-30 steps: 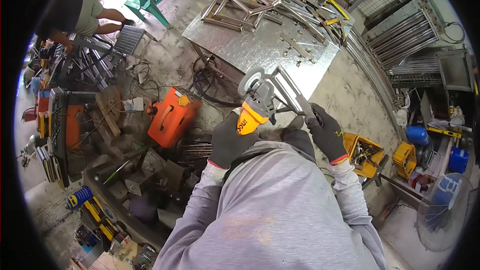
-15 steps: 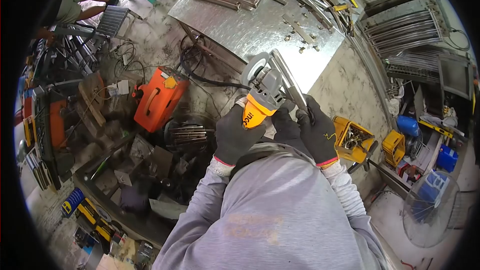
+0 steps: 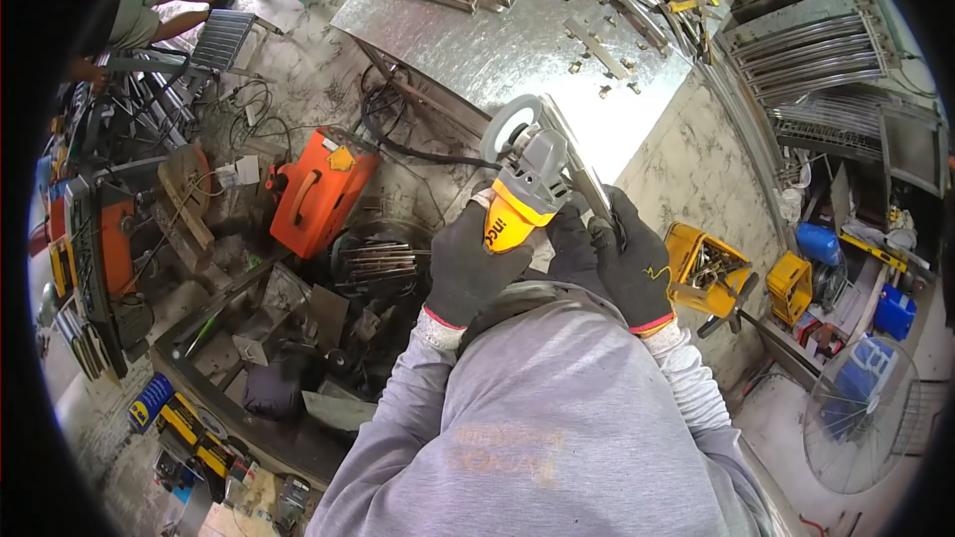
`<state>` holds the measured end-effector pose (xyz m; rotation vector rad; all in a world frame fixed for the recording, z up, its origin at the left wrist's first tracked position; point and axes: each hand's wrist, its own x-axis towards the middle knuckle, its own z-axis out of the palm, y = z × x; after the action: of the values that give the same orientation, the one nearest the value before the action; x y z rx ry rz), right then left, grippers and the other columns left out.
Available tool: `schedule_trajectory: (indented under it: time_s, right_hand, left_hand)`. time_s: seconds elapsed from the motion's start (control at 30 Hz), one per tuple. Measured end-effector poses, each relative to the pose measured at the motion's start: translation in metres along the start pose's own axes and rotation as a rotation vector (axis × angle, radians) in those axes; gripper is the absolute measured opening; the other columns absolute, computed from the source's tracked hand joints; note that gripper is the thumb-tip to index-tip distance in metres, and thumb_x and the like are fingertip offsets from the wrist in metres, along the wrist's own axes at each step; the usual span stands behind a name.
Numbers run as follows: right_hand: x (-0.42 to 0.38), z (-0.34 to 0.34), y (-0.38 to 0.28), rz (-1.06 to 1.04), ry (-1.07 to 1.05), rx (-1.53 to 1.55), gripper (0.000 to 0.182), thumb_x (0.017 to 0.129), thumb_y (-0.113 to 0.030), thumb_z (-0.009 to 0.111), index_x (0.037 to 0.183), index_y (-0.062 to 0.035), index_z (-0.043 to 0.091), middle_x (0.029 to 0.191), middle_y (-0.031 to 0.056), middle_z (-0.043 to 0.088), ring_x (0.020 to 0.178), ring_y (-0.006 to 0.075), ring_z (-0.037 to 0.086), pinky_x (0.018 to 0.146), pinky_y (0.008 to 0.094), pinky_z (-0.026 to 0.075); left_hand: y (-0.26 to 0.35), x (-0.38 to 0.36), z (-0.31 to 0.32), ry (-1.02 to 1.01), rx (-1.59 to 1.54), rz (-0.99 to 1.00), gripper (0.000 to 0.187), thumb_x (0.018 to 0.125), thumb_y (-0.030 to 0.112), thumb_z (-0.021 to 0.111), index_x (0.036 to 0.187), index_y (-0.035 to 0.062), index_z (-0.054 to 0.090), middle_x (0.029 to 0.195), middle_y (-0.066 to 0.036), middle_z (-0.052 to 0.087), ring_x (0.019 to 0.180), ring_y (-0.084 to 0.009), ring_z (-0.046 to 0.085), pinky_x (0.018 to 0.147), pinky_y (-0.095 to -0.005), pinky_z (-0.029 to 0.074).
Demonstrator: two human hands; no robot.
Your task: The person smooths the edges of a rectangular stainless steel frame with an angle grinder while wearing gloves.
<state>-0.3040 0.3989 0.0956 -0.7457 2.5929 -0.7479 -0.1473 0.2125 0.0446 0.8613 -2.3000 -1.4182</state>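
My left hand (image 3: 474, 264), in a dark glove with a red cuff edge, is wrapped round the yellow body of an angle grinder (image 3: 525, 207). The grinder's grey head points away from me and carries a pale disc (image 3: 512, 129). In the matching glove, my right hand (image 3: 631, 264) grips the near end of a shiny metal tube (image 3: 580, 164). The tube slants up and left, close along the right side of the grinder head. Whether disc and tube touch is hidden by the head.
Ahead, a metal-topped table (image 3: 438, 25) bears metal frames and small parts. An orange machine (image 3: 323, 194) stands to the left. Yellow crates (image 3: 701, 273) and a fan (image 3: 861, 418) are on the right. A person's legs (image 3: 179, 5) show at upper left.
The tube has turned slightly, and the grinder head has tilted a little with it. Both hands keep their grip and have hardly moved. The view has shifted slightly.
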Motion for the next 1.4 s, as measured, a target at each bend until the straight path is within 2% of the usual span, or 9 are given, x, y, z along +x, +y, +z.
schedule_trajectory:
  time_s: [0.1,0.17,0.3,0.4,0.47,0.6,0.67,1.0,1.4]
  right_hand:
    - [0.001,-0.001,-0.002,-0.016,0.013,0.0,0.051,0.104,-0.025,0.075,0.153,-0.0139,0.066,0.104,0.022,0.08,0.092,0.0387,0.08,0.078,0.0459,0.062]
    - [0.002,-0.004,-0.008,0.01,-0.014,-0.012,0.05,0.104,-0.025,0.075,0.152,-0.0138,0.066,0.102,0.0218,0.08,0.091,0.0386,0.08,0.077,0.0459,0.062]
    - [0.0,0.0,-0.004,-0.033,0.022,0.006,0.048,0.105,-0.026,0.074,0.151,-0.014,0.066,0.098,0.021,0.079,0.088,0.0385,0.08,0.074,0.0464,0.061]
    - [0.0,-0.002,-0.005,-0.019,0.005,0.002,0.048,0.105,-0.027,0.074,0.151,-0.0144,0.066,0.097,0.021,0.079,0.087,0.0385,0.08,0.074,0.0462,0.06]
    - [0.0,-0.002,-0.007,-0.001,-0.007,0.006,0.048,0.106,-0.027,0.074,0.151,-0.0149,0.066,0.097,0.0209,0.079,0.086,0.0384,0.08,0.074,0.0461,0.06]
    - [0.001,-0.001,-0.006,0.009,0.006,0.016,0.047,0.106,-0.029,0.074,0.15,-0.0158,0.067,0.093,0.0201,0.077,0.083,0.038,0.079,0.073,0.0463,0.06]
    - [0.0,-0.001,-0.007,-0.003,0.006,0.017,0.046,0.106,-0.029,0.074,0.15,-0.0158,0.067,0.091,0.0194,0.077,0.082,0.0376,0.078,0.072,0.0463,0.059]
    - [0.001,-0.003,-0.009,-0.006,0.0,0.012,0.045,0.107,-0.03,0.075,0.149,-0.0163,0.068,0.085,0.0177,0.076,0.078,0.0361,0.077,0.07,0.0457,0.058]
    - [0.002,-0.002,-0.006,-0.045,0.029,0.02,0.045,0.106,-0.029,0.076,0.147,-0.0115,0.069,0.09,0.0196,0.077,0.081,0.0374,0.078,0.071,0.0456,0.059]
  left_hand:
    - [0.003,0.002,-0.003,0.005,0.008,0.016,0.072,0.078,0.029,0.092,0.137,-0.0014,0.066,0.095,-0.021,0.076,0.083,-0.0421,0.077,0.071,-0.05,0.061]
    - [0.008,0.002,-0.009,-0.047,0.052,-0.021,0.058,0.081,0.018,0.092,0.131,-0.0001,0.069,0.102,-0.015,0.081,0.09,-0.0294,0.082,0.078,-0.0393,0.064]
    - [0.005,0.005,-0.013,-0.065,0.052,-0.052,0.057,0.082,0.017,0.092,0.132,0.0003,0.069,0.103,-0.015,0.081,0.089,-0.0283,0.082,0.078,-0.0395,0.064]
    - [0.01,0.009,-0.019,-0.048,0.021,0.013,0.06,0.081,0.019,0.093,0.133,0.0015,0.069,0.103,-0.016,0.081,0.09,-0.0306,0.082,0.078,-0.0404,0.064]
    - [0.012,0.011,-0.019,0.004,0.038,0.028,0.05,0.077,0.028,0.092,0.113,0.0031,0.068,0.086,-0.019,0.073,0.077,-0.043,0.074,0.066,-0.0516,0.058]
    - [0.009,0.012,-0.025,-0.018,0.098,0.042,0.051,0.077,0.028,0.092,0.114,0.0033,0.068,0.085,-0.019,0.073,0.077,-0.043,0.074,0.067,-0.0519,0.057]
    - [0.009,0.01,-0.029,-0.084,0.173,-0.011,0.068,0.076,0.025,0.094,0.135,0.004,0.069,0.1,-0.019,0.08,0.089,-0.0388,0.081,0.075,-0.0455,0.064]
    - [0.013,0.015,-0.037,-0.087,0.179,0.004,0.067,0.075,0.025,0.093,0.134,0.0032,0.07,0.099,-0.019,0.079,0.087,-0.0383,0.08,0.075,-0.0455,0.063]
    - [0.012,0.017,-0.043,-0.11,0.211,0.011,0.062,0.078,0.024,0.093,0.132,0.0029,0.071,0.1,-0.019,0.08,0.09,-0.0384,0.08,0.076,-0.0453,0.063]
